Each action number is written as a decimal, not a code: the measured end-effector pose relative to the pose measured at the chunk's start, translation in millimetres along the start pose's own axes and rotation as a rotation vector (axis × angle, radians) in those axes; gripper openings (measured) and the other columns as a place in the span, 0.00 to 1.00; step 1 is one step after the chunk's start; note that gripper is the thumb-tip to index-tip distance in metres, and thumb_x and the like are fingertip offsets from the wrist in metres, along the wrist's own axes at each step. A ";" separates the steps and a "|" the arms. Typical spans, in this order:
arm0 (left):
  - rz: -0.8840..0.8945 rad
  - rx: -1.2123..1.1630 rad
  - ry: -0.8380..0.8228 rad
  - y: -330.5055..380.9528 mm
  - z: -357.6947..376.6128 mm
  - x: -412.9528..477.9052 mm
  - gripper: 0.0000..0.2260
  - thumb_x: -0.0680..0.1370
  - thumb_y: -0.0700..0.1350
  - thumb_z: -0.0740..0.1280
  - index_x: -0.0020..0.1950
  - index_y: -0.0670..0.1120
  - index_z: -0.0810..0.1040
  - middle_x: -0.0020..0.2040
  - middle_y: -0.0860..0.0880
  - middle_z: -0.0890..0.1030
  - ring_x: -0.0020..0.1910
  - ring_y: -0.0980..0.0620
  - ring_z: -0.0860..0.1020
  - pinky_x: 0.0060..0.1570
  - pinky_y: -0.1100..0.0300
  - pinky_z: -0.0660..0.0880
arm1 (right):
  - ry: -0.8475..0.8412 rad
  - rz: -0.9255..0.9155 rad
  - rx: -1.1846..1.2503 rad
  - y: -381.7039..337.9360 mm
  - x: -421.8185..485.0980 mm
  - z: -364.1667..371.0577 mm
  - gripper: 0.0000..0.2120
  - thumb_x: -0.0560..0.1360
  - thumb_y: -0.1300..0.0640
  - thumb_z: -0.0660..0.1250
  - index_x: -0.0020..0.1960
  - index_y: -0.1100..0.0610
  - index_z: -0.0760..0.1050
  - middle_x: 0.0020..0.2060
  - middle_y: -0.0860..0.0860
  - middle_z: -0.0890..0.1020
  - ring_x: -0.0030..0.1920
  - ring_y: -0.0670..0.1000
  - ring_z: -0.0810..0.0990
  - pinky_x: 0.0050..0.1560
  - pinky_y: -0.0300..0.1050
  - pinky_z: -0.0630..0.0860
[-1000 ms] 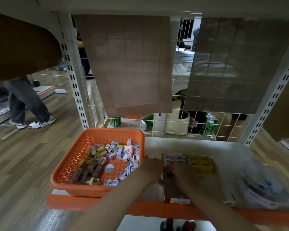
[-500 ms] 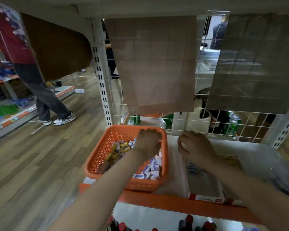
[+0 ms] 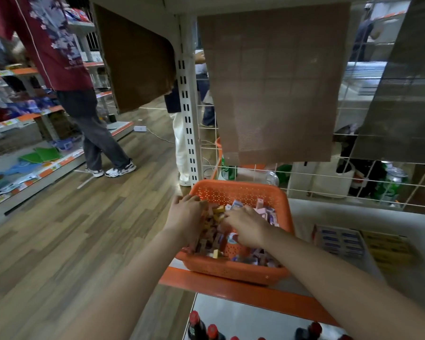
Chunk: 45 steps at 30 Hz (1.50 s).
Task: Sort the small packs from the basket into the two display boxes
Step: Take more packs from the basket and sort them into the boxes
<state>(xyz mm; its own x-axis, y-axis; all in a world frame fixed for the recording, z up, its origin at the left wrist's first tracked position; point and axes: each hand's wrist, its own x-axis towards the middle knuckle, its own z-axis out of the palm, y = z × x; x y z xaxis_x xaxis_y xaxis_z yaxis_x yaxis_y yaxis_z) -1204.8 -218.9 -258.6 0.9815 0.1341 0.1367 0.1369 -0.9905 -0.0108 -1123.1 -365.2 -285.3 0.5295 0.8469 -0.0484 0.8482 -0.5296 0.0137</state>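
Observation:
An orange perforated basket stands on the shelf, holding several small packs in yellow, brown, pink and blue-white. Both hands are down inside it. My left hand rests on the brown and yellow packs at the basket's left side, fingers curled into the pile. My right hand lies over the middle of the pile, fingers spread on the packs. What either hand grips is hidden. To the right lie two display boxes: one with blue packs, one with yellow packs.
A white wire grid backs the shelf, with green cans behind it. Brown mats hang above. The orange shelf edge runs in front; dark bottles stand on the lower shelf. A person stands in the aisle at the left.
My right hand has moved left from the display boxes into the basket. My left hand has shifted to the basket's left side. The view has swung left.

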 end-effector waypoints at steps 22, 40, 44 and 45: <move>0.012 0.104 -0.193 13.1 15.3 11.8 0.21 0.79 0.54 0.60 0.70 0.48 0.66 0.62 0.50 0.77 0.66 0.48 0.70 0.70 0.51 0.53 | -0.021 -0.034 -0.096 28.4 -1.5 4.4 0.11 0.76 0.56 0.65 0.58 0.54 0.75 0.57 0.51 0.76 0.61 0.52 0.72 0.61 0.49 0.64; -0.142 0.251 -0.166 45.0 44.8 34.5 0.25 0.78 0.59 0.62 0.72 0.50 0.66 0.68 0.51 0.72 0.66 0.50 0.70 0.67 0.54 0.62 | 0.152 0.013 -0.022 56.8 -37.5 -19.9 0.12 0.75 0.54 0.66 0.58 0.53 0.75 0.50 0.48 0.74 0.58 0.50 0.71 0.65 0.47 0.57; -0.101 0.106 -0.092 45.7 29.3 33.2 0.20 0.75 0.61 0.64 0.60 0.49 0.74 0.59 0.51 0.79 0.60 0.49 0.75 0.61 0.56 0.66 | 0.164 0.028 -0.027 64.3 -43.0 -26.2 0.13 0.74 0.54 0.66 0.58 0.52 0.75 0.55 0.48 0.76 0.60 0.50 0.71 0.67 0.47 0.60; -0.074 0.068 -0.049 47.1 23.7 32.4 0.16 0.76 0.59 0.64 0.55 0.48 0.76 0.55 0.51 0.80 0.57 0.50 0.76 0.60 0.57 0.66 | 0.167 0.034 -0.039 66.8 -45.4 -28.3 0.13 0.74 0.54 0.66 0.59 0.52 0.75 0.55 0.48 0.76 0.60 0.50 0.71 0.65 0.46 0.60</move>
<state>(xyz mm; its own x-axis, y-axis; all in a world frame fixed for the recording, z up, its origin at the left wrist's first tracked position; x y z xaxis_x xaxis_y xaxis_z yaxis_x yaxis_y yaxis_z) -1163.3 -260.4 -278.2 0.9734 0.2100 0.0913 0.2166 -0.9738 -0.0694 -1090.1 -437.6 -254.0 0.5503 0.8265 0.1189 0.8278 -0.5586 0.0515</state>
